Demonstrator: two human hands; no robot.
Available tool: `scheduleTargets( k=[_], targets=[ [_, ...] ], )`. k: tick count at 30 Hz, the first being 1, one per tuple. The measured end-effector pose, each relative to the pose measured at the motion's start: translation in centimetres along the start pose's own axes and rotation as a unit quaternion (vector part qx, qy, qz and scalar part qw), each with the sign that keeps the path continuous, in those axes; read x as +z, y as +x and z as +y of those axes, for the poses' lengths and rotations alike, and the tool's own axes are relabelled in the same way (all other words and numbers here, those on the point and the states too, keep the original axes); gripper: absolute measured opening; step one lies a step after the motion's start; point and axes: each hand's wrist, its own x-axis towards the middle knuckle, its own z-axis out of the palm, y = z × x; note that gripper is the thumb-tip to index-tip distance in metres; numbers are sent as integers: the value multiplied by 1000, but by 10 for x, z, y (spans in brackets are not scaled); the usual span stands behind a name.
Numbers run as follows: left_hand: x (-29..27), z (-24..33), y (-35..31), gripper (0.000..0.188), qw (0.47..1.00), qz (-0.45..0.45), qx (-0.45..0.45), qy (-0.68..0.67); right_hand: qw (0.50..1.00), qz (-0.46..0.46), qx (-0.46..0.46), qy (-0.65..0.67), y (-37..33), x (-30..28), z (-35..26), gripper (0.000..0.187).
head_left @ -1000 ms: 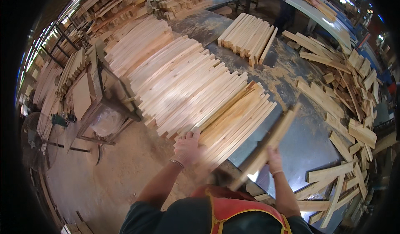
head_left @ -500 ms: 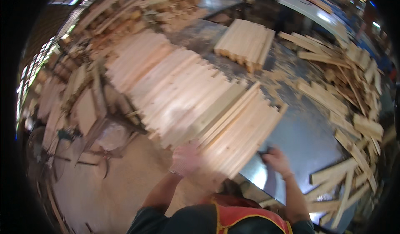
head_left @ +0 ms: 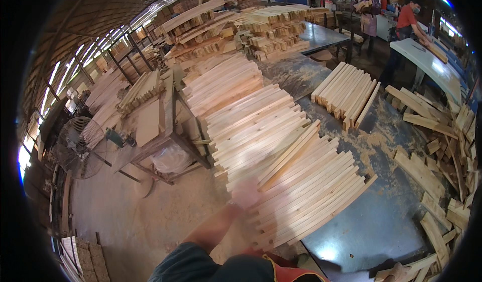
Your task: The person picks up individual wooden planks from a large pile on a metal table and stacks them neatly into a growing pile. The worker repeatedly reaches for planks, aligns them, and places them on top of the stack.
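My left hand [head_left: 246, 194], in a pale glove and blurred, is at the near end of a wooden strip [head_left: 290, 155]. Its fingers seem closed round that end. The strip lies at a slant on top of a long row of pale wooden strips [head_left: 261, 124] set side by side, with uneven ends. More strips of the row [head_left: 314, 194] lie to the right of my hand. At the lower right edge, what looks like my right hand [head_left: 396, 272] shows only in part, beside scrap wood; its fingers cannot be made out.
A smaller bundle of strips [head_left: 344, 93] lies on the sawdust-strewn metal table [head_left: 361, 232]. Offcuts [head_left: 442, 176] heap along the right. A standing fan [head_left: 80, 144] and a wooden stand [head_left: 165, 131] are at left. Stacked timber [head_left: 271, 31] rises behind; two people work far right.
My view has swung up and left, showing more of the workshop. My right hand has gone from beside the row toward the lower right edge. The strip now slants across the row.
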Motion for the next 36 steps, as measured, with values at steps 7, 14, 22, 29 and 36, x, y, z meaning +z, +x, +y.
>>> scheduleTargets(
  k=[7, 14, 22, 29, 36],
  targets=[
    [-1, -58, 57, 51, 991, -23, 77, -106, 863, -228, -91, 442, -232, -26, -59, 86],
    [-122, -107, 191, 39, 983, 70, 105, -134, 630, -612, -84, 471, -431, -122, -159, 81],
    [-272, -225, 393, 49, 970, 203, 91, -95, 747, -526, 28, 406, -455, -71, -184, 87],
    [-295, -252, 415, 55, 895, 418, -109, 108, 854, -380, -68, 350, -463, -77, -200, 101],
    [-101, -247, 275, 85, 900, 344, 2, -268, 861, -395, -127, 295, -464, -131, -221, 86]
  ],
)
